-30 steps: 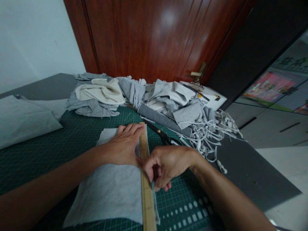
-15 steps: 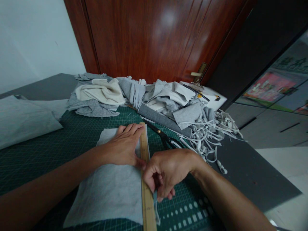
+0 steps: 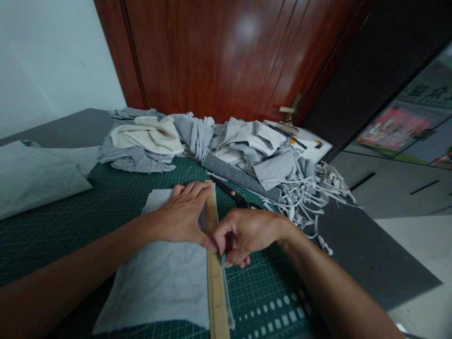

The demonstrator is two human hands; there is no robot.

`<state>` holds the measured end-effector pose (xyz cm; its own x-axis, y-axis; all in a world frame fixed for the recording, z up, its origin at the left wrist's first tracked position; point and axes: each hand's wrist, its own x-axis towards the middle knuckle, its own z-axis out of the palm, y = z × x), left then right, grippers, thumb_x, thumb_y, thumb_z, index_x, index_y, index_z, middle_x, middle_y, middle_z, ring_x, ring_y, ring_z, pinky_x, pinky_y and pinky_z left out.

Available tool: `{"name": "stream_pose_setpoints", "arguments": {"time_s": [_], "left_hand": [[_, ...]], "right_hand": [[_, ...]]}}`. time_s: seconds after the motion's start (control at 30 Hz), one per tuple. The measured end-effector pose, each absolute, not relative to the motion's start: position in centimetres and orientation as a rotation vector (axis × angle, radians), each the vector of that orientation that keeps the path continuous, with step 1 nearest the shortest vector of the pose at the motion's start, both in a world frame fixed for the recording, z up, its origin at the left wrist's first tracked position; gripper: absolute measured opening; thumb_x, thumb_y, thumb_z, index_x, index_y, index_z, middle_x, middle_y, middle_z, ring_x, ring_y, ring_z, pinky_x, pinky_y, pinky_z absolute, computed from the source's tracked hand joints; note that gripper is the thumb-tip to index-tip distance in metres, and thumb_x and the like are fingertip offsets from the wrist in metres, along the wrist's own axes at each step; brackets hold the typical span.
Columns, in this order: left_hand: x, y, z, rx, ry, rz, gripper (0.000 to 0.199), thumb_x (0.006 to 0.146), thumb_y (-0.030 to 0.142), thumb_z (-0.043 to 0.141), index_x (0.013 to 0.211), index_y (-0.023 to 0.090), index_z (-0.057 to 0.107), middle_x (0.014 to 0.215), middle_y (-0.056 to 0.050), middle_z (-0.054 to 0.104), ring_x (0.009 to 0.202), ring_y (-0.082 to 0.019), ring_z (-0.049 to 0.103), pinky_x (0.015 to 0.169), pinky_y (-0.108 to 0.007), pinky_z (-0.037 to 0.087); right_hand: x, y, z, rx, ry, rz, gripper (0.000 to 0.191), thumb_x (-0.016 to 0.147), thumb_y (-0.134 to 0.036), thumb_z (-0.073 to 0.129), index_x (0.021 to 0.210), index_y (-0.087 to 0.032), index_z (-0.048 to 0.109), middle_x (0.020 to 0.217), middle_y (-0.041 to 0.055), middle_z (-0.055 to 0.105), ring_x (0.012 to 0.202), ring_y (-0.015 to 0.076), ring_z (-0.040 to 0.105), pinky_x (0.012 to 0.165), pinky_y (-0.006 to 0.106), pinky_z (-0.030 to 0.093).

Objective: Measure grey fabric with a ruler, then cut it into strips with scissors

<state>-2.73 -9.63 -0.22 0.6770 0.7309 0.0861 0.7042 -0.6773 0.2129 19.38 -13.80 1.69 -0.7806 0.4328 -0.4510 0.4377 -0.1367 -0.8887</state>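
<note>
My left hand (image 3: 183,214) lies spread over a piece of light grey fabric (image 3: 165,287), its fingertips and thumb pressing on a wooden ruler (image 3: 216,292). The ruler runs lengthwise along the fabric's right side, and a narrow strip of cloth shows past its right edge. Pinched closed, my right hand (image 3: 243,238) is against that same edge, close to the left thumb. A thin pale-blue piece (image 3: 223,260) pokes out below its fingers; its kind is mostly hidden. Beyond the right hand lie black scissors (image 3: 235,195), their handles partly covered by it.
A green cutting mat (image 3: 278,273) with grid lines covers the grey table (image 3: 374,254). Crumpled grey and cream fabrics (image 3: 148,136), a dark grey roll (image 3: 240,176) and tangled pale strips (image 3: 303,202) are heaped along the back. Another pale cloth (image 3: 38,174) lies at left.
My right hand has slid away from me along the ruler's right edge, up to my left thumb, with the pale-blue piece still in its fingers. The left hand and ruler stay put.
</note>
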Motion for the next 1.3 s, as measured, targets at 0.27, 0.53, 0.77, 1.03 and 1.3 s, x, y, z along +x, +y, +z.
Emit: {"name": "stream_pose_setpoints", "arguments": {"time_s": [0.27, 0.53, 0.77, 1.03, 1.3], "left_hand": [[-3.0, -9.5, -0.3, 2.721, 1.139, 0.274, 0.153, 0.044, 0.095, 0.081, 0.166, 0.015, 0.035, 0.170, -0.025, 0.041, 0.152, -0.048, 0.039, 0.121, -0.057, 0.030], [-3.1, -9.5, -0.4, 2.740, 1.122, 0.294, 0.152, 0.044, 0.101, 0.075, 0.164, 0.015, 0.039, 0.168, -0.025, 0.044, 0.152, -0.048, 0.040, 0.122, -0.055, 0.027], [-3.0, -9.6, -0.3, 2.739, 1.146, 0.267, 0.153, 0.042, 0.099, 0.078, 0.164, 0.016, 0.037, 0.169, -0.025, 0.043, 0.152, -0.048, 0.040, 0.122, -0.055, 0.029], [-2.8, -9.6, -0.1, 2.723, 1.148, 0.266, 0.148, 0.047, 0.096, 0.079, 0.165, 0.017, 0.037, 0.169, -0.025, 0.042, 0.151, -0.049, 0.040, 0.119, -0.057, 0.031], [-3.0, -9.5, -0.4, 2.743, 1.128, 0.287, 0.156, 0.042, 0.102, 0.075, 0.164, 0.011, 0.039, 0.168, -0.028, 0.043, 0.152, -0.049, 0.040, 0.121, -0.056, 0.029]], "right_hand": [[19.5, -13.6, 1.9, 1.134, 2.126, -2.083, 0.029, 0.076, -0.015, 0.096, 0.081, -0.016, 0.068, 0.057, -0.0077, 0.069, 0.052, 0.0106, 0.067, 0.049, 0.019, 0.057], [20.5, -12.9, 1.8, 1.194, 2.216, -2.114, 0.020, 0.079, -0.008, 0.086, 0.086, -0.016, 0.069, 0.061, -0.0074, 0.070, 0.053, 0.0099, 0.068, 0.051, 0.019, 0.056], [20.7, -13.3, 1.9, 1.064, 2.087, -2.233, 0.045, 0.067, -0.035, 0.104, 0.089, -0.014, 0.071, 0.065, -0.0046, 0.073, 0.057, 0.0112, 0.071, 0.052, 0.019, 0.059], [19.8, -13.3, 1.2, 1.015, 2.050, -2.196, 0.046, 0.064, -0.033, 0.105, 0.087, -0.015, 0.069, 0.064, -0.0067, 0.072, 0.054, 0.0102, 0.070, 0.051, 0.019, 0.059], [20.5, -12.6, 0.8, 1.127, 2.165, -2.202, 0.025, 0.074, -0.013, 0.091, 0.087, -0.015, 0.070, 0.061, -0.0073, 0.072, 0.053, 0.0099, 0.069, 0.050, 0.018, 0.057]]}}
